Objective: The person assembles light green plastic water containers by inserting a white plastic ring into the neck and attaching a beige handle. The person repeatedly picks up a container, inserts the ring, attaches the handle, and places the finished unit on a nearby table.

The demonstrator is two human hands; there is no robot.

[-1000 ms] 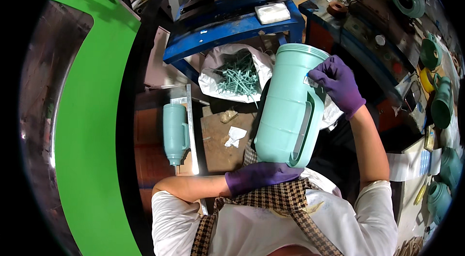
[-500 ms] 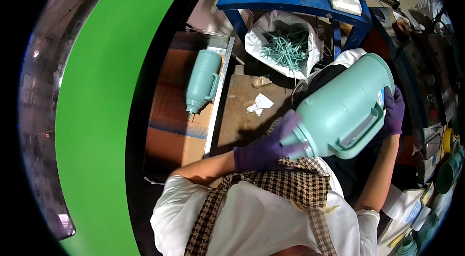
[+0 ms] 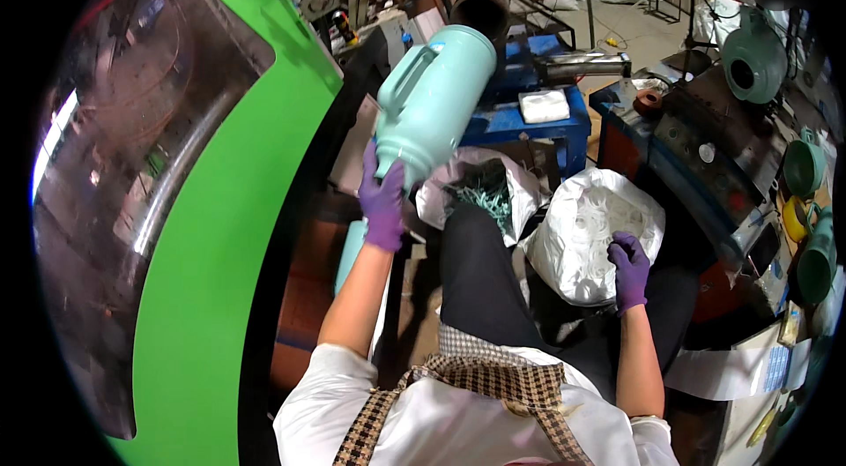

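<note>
My left hand (image 3: 383,208), in a purple glove, is closed round the narrow neck of a mint-green plastic thermos jug (image 3: 445,91). The jug is tilted, its wide end up and away from me, its handle on the left side. Its wide end is near a dark round pipe opening (image 3: 480,7). My right hand (image 3: 629,270), also gloved in purple, is at the near right rim of a white sack (image 3: 564,259) containing clear pieces. Its fingers are curled in; whatever is inside them, if anything, is hidden. Part of another mint-green jug (image 3: 351,256) shows beneath my left forearm.
A second white sack (image 3: 430,206) holds thin green plastic scraps (image 3: 486,194). Behind it is a blue metal bench (image 3: 573,126) with a white packet (image 3: 545,106). A bright green machine panel (image 3: 207,290) curves along my left. More green jug parts (image 3: 804,162) line the right edge.
The jug has moved from right to far left, its wide end now near the pipe opening. My right hand has let go of it and is at the white sack. The view has shifted.
</note>
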